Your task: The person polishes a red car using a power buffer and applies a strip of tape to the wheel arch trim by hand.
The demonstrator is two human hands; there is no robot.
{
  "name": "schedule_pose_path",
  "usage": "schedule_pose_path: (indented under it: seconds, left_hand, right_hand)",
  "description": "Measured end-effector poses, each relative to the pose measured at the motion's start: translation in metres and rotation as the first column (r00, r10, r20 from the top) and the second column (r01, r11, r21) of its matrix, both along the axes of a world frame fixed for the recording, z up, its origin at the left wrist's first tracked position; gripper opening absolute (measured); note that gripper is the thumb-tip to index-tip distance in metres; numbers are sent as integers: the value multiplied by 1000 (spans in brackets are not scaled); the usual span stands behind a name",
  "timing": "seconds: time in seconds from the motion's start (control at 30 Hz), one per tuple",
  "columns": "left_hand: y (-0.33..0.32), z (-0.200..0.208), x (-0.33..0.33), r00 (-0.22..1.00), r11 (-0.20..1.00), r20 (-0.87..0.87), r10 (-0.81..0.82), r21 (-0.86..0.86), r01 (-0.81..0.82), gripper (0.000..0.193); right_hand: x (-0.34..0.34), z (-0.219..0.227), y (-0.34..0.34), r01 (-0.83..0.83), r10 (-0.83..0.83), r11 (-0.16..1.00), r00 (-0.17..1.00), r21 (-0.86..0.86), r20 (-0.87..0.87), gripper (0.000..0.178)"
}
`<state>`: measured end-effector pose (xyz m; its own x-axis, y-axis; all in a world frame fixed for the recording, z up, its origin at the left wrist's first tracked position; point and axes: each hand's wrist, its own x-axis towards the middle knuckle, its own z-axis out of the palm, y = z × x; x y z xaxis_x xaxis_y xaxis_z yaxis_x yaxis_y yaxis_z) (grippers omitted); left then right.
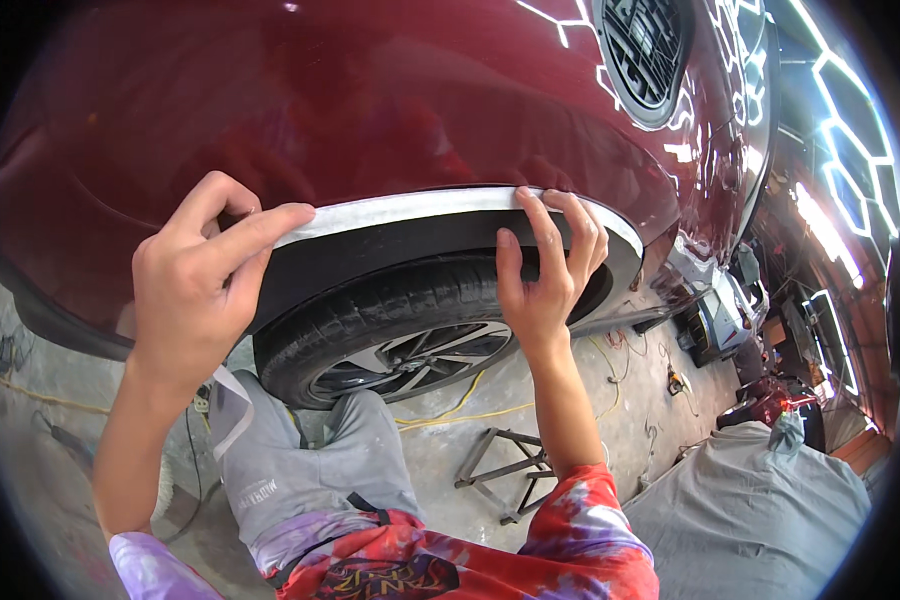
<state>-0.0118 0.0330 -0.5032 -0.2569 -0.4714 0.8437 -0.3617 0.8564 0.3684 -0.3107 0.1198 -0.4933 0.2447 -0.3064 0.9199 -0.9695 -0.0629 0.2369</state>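
A strip of white tape (400, 208) runs along the dark wheel arch trim (390, 245) of a dark red car (360, 120). My left hand (195, 270) is at the strip's left part, index finger stretched along it and the other fingers curled. Below that hand hangs a loose tail of the tape, so the hand appears to grip it. My right hand (550, 265) rests its fingertips on the strip further right, fingers apart, with the thumb lower over the trim. Under the arch sits a black tire (370, 305) with a spoked wheel rim (415, 365).
A metal stand (510, 470) is on the concrete floor beyond my right knee. Yellow cord (450, 415) crosses the floor behind the wheel. A grey cover (750, 510) drapes something at the lower right. The car's round opening (645, 55) shows at the top.
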Motion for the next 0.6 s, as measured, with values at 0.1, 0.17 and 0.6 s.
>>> schedule_pose_path:
  seconds: [0.1, 0.17, 0.6]
  left_hand:
    - [0, -7, -1, 1000, 999, 3, 25, -46, -24, 36]
    - [1, -8, 0, 997, 995, 38, 66, -71, -63, 43]
    - [-5, -28, -7, 996, 979, -37, 77, -186, -82, 39]
  right_hand:
    - [8, -4, -4, 2, -2, 1000, 1000, 6, -23, 43]
    - [11, -3, -6, -19, 19, 1000, 999, 4, -41, 43]
    - [38, -8, -15, -32, 38, 998, 990, 48, -133, 43]
